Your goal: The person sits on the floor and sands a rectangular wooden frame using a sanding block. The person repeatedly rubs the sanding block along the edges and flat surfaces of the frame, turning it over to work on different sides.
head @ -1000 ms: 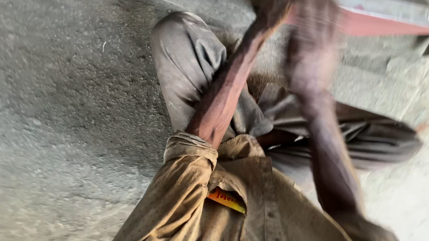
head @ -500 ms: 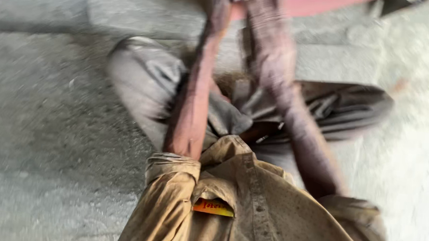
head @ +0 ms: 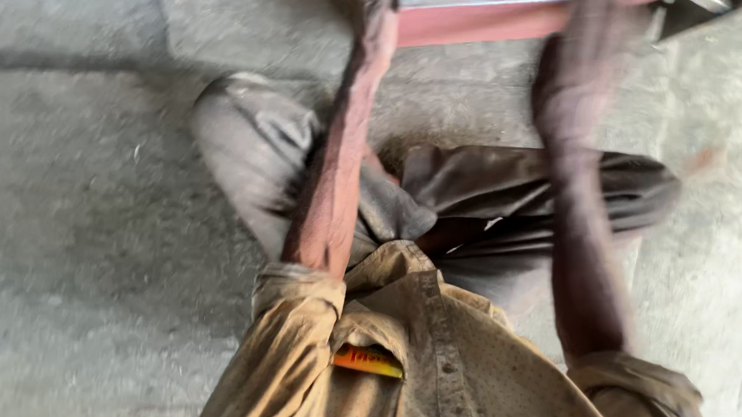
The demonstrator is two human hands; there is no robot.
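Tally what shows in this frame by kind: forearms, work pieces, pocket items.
Forearms reaching up: 2, left and right, hands cut off or blurred
Red metal bar: 1
Yellow-orange packet in shirt pocket: 1
Total: 4

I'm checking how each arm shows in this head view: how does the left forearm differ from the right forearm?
The left forearm looks fairly sharp; the right forearm is smeared by blur. The left forearm runs straight up past the bent knee; the right forearm lies over the other trouser leg. Both come out of rolled tan sleeves and reach toward the reddish bar at the top edge, where the hands are cut off or too blurred to judge.
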